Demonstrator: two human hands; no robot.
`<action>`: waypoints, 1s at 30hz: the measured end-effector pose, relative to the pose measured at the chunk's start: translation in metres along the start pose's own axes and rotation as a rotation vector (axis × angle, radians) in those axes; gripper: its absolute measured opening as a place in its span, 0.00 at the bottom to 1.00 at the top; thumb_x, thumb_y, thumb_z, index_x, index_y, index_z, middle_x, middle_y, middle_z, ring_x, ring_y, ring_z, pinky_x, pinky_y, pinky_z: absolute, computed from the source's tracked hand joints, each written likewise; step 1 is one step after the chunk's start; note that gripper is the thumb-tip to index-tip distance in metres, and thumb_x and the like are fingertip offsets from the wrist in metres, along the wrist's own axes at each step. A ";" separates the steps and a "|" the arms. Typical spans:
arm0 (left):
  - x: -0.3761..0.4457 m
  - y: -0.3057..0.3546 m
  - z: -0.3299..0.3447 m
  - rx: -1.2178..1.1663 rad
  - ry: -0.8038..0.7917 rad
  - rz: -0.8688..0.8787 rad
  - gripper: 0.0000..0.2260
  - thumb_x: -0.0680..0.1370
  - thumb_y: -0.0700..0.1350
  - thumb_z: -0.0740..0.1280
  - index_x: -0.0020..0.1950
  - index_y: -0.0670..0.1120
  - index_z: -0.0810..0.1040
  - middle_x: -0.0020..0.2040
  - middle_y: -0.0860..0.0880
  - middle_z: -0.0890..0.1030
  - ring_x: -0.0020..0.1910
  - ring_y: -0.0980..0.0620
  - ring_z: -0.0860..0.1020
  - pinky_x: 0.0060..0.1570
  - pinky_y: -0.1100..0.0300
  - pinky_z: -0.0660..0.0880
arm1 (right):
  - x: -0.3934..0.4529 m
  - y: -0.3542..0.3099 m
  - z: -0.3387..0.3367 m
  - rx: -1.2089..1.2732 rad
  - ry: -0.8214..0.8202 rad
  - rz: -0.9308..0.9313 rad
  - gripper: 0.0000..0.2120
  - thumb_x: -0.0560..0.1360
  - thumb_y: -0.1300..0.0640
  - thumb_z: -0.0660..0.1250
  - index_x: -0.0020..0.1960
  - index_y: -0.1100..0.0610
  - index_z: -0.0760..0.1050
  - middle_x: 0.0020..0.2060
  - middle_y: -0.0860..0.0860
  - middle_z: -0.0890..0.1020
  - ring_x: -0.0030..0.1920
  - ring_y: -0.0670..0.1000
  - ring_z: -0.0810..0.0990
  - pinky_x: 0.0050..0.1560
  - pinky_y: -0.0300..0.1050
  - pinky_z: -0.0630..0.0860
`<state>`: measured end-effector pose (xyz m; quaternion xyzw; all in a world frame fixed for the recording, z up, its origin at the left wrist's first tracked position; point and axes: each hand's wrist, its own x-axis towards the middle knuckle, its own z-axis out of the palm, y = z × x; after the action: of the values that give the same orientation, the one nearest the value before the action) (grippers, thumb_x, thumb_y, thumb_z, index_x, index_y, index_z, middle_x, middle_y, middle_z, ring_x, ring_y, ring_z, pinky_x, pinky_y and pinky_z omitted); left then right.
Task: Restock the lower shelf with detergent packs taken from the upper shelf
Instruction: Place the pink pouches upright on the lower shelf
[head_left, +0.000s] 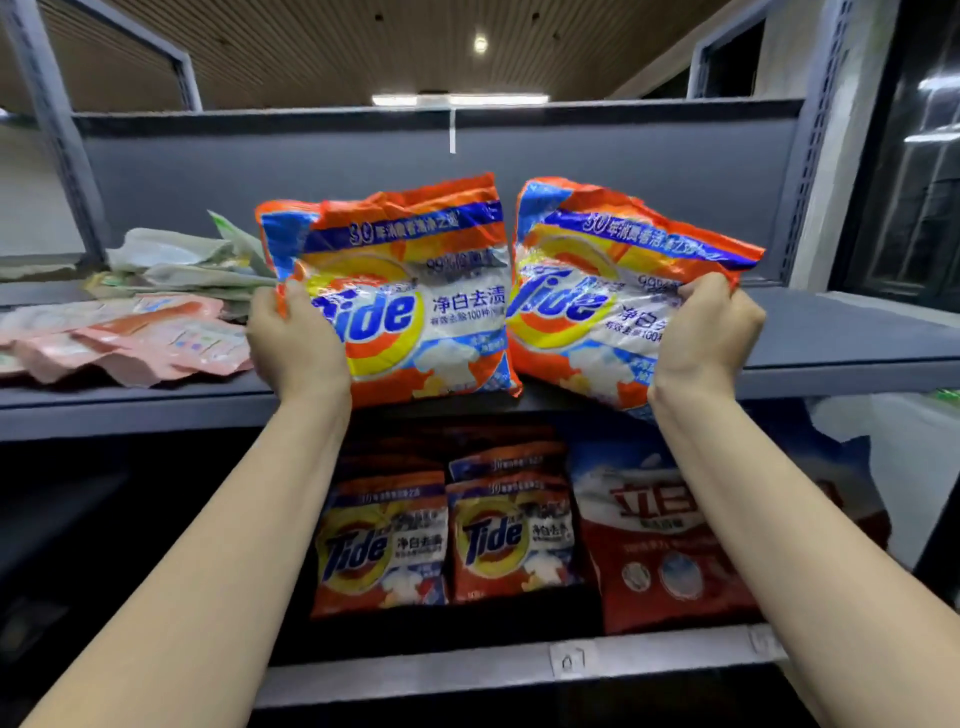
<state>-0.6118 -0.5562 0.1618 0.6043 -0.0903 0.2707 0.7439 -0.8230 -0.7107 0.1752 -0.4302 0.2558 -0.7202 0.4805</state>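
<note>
The upper shelf (831, 358) carries two orange detergent packs at its front edge, above the lower shelf (415, 670) where similar packs (447, 540) already stand. The left pack (410, 291) stands nearly upright, long axis vertical, print facing out; the right pack (597, 291) leans right. The left hand (293, 343) pinches its pack's left edge, the right hand (701, 332) grips the other's right edge. Best to lift both clear of the lip, keeping them upright.
</note>
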 end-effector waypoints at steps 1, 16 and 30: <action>-0.007 0.001 -0.009 0.001 0.044 0.013 0.12 0.80 0.46 0.59 0.48 0.40 0.77 0.49 0.40 0.80 0.48 0.41 0.74 0.45 0.56 0.67 | -0.003 -0.003 -0.008 0.018 0.003 -0.002 0.16 0.72 0.66 0.58 0.28 0.54 0.64 0.16 0.41 0.65 0.18 0.41 0.63 0.20 0.31 0.58; -0.085 -0.099 -0.116 0.273 0.006 -0.038 0.14 0.80 0.48 0.59 0.39 0.40 0.68 0.37 0.43 0.76 0.37 0.46 0.75 0.38 0.54 0.71 | -0.048 0.093 -0.095 -0.221 -0.217 0.130 0.11 0.62 0.59 0.57 0.24 0.51 0.58 0.19 0.42 0.61 0.25 0.42 0.58 0.28 0.43 0.55; -0.079 -0.220 -0.116 0.487 -0.040 -0.276 0.05 0.78 0.36 0.59 0.47 0.36 0.72 0.44 0.34 0.77 0.43 0.37 0.74 0.42 0.52 0.68 | -0.061 0.211 -0.085 -0.473 -0.184 0.428 0.12 0.73 0.69 0.55 0.33 0.58 0.61 0.30 0.53 0.64 0.31 0.50 0.61 0.30 0.44 0.58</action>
<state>-0.5877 -0.4968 -0.0909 0.7770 0.0460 0.1688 0.6048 -0.7869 -0.7445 -0.0548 -0.5294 0.4559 -0.4816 0.5291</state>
